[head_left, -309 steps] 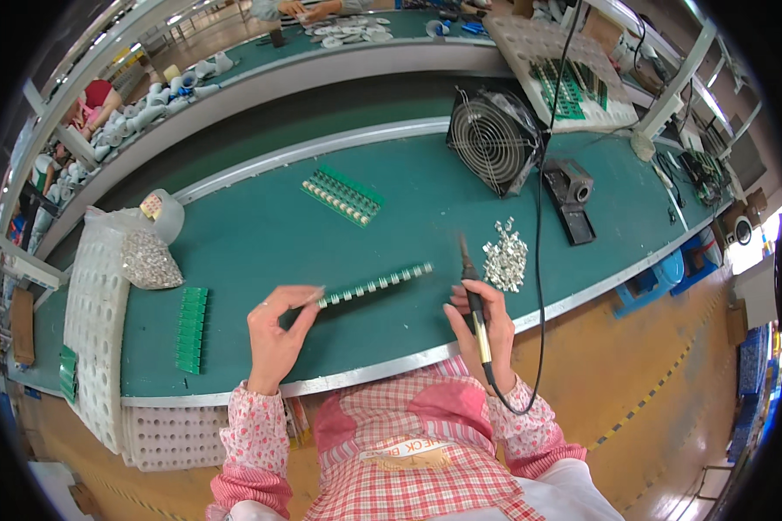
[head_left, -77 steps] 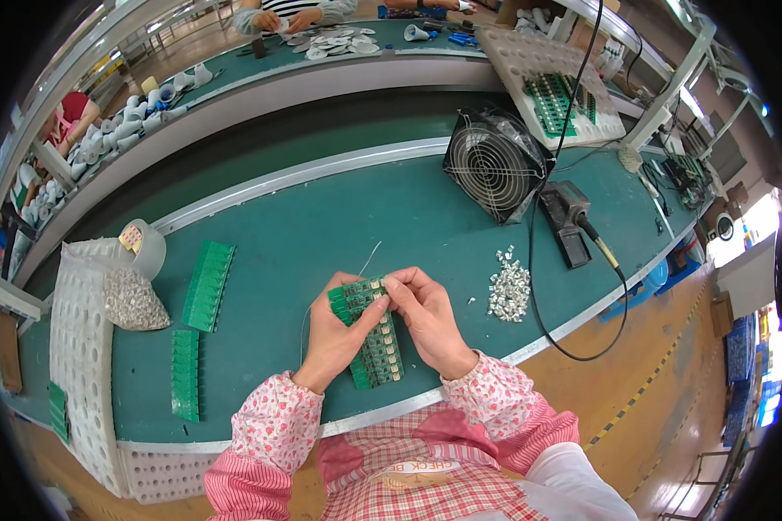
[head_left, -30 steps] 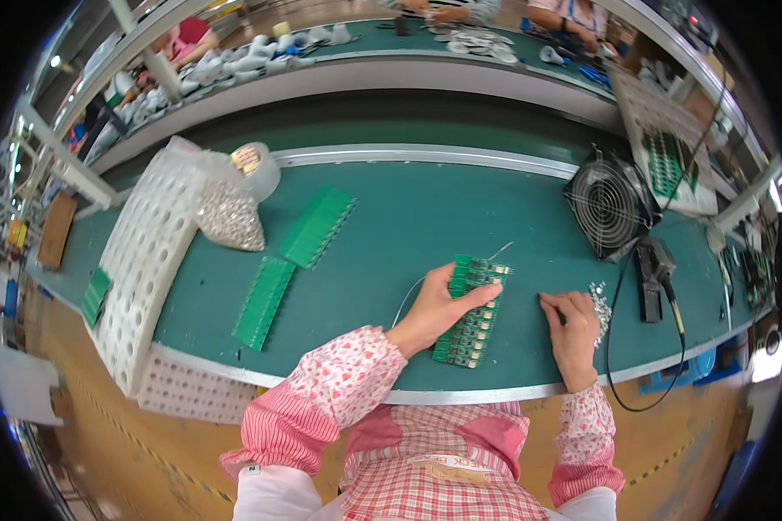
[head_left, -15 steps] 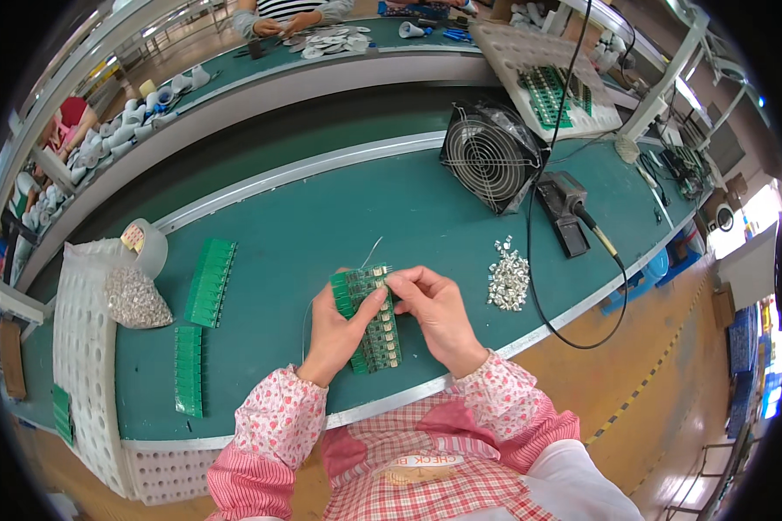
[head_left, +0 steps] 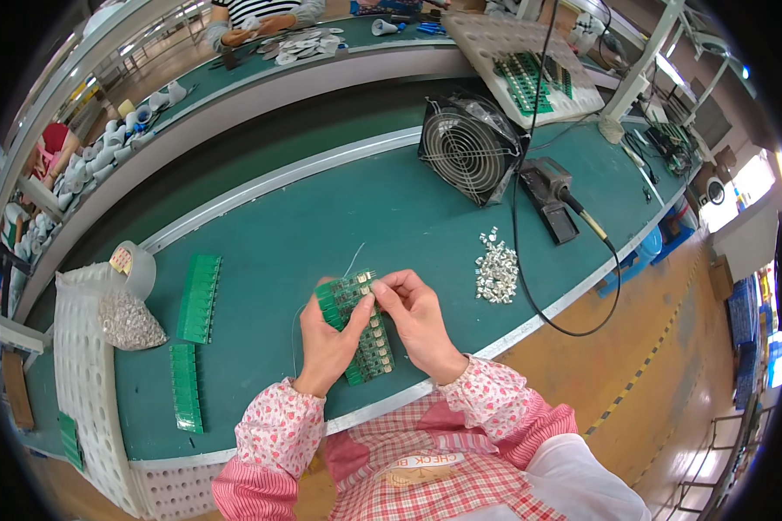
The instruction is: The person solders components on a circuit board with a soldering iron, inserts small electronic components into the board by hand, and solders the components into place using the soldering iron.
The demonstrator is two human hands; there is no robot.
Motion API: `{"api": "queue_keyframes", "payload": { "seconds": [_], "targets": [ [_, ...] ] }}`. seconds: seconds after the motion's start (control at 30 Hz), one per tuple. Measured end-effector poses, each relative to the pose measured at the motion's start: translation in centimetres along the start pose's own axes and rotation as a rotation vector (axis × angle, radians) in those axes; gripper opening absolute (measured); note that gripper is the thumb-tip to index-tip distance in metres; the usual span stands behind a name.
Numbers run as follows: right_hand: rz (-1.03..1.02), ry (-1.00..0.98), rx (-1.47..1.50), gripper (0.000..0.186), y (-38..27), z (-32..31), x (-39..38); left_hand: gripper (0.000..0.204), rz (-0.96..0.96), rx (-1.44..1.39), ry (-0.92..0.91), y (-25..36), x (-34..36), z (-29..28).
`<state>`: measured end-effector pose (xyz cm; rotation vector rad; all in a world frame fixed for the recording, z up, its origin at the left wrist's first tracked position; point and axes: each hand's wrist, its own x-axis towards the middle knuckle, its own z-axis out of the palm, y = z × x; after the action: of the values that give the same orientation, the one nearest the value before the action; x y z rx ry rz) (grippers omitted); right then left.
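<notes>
My left hand (head_left: 328,347) is closed around a green circuit board panel (head_left: 376,352), its thumb lying across the front. Small pale parts line the panel's right side. My right hand (head_left: 415,321) is in a pinch at the panel's upper right edge, thumb and forefinger against it near the top pale parts. What lies between those fingertips is hidden. A thin solder wire (head_left: 354,259) rises behind the panel and loops past my left hand. Right of my hands lies a heap of small silvery-white components (head_left: 497,269).
Two green board panels (head_left: 200,298) (head_left: 185,388) lie at left, beside a bag of small parts (head_left: 130,321), a tape roll (head_left: 133,267) and a white perforated tray (head_left: 85,373). A fan (head_left: 467,152) and soldering iron stand (head_left: 552,204) with trailing cable stand right. Another person's hands (head_left: 256,30) work across.
The whole view has shifted slightly, moving the bench items leftward. Both hands stay on the panel, and the right fingertips remain at its upper right edge.
</notes>
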<state>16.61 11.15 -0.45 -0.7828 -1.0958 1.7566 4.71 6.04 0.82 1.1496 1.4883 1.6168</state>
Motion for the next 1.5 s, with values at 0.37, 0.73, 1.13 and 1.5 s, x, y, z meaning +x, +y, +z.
{"api": "queue_keyframes", "payload": {
  "seconds": [0.37, 0.73, 1.13, 1.5],
  "targets": [
    [-0.155, 0.003, -0.389, 0.018, -2.0, -1.6, 0.6, 0.023, -0.03, -0.044, -0.107, 0.1, 0.2, -0.6],
    [-0.703, 0.358, -1.686, 0.006, -6.4, -12.4, 4.2, 0.025, -0.265, -0.287, -0.074, -0.6, 0.3, -0.9],
    [-0.584, 0.125, -1.19, 0.009, -4.9, -6.1, 1.2, 0.025, -0.261, -0.273, -0.105, -0.3, 0.2, -0.9],
    [0.053, -0.104, -0.212, 0.019, -1.7, -1.9, 0.6, 0.023, -0.196, -0.204, -0.076, -0.8, 0.3, -0.8]
  ]
}}
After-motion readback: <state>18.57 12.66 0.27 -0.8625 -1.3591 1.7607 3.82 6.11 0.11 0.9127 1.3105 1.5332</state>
